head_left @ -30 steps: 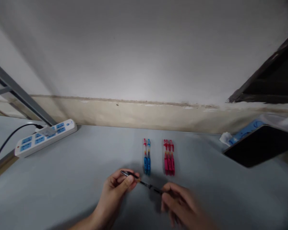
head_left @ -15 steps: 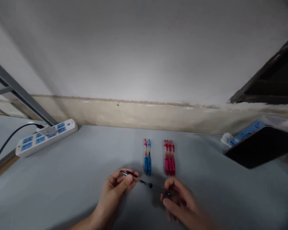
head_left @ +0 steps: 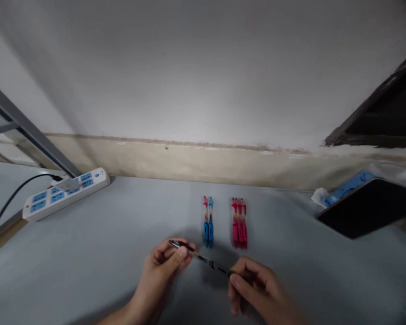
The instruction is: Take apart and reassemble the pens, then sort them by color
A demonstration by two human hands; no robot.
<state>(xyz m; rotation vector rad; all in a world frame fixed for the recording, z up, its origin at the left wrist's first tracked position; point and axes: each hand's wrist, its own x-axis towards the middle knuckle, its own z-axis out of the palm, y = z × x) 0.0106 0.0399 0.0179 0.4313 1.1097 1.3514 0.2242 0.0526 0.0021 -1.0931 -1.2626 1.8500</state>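
Observation:
A black pen with a clear barrel section (head_left: 205, 260) slants between my two hands above the table. My left hand (head_left: 165, 266) pinches its upper-left end between thumb and fingers. At its lower-right end, the thumb and fingers of my right hand (head_left: 253, 286) close on the dark grip part; the very tip is hidden by them. Just beyond my hands, two pens with blue grips (head_left: 208, 232), one with a red top and one with a blue top, lie side by side. To their right lie three pens with pink-red grips (head_left: 240, 232).
A white power strip (head_left: 66, 194) with a plugged-in black cable stands at the left. On the right, a dark-screened tablet (head_left: 372, 207) leans near a blue packet (head_left: 350, 187) and a crumpled white tissue (head_left: 320, 197). Behind the grey table (head_left: 138, 207) rises a wall (head_left: 189, 162).
My right hand has shifted slightly and its fingers now close on the end of the dark grip, more of which shows. My left hand keeps its hold without moving.

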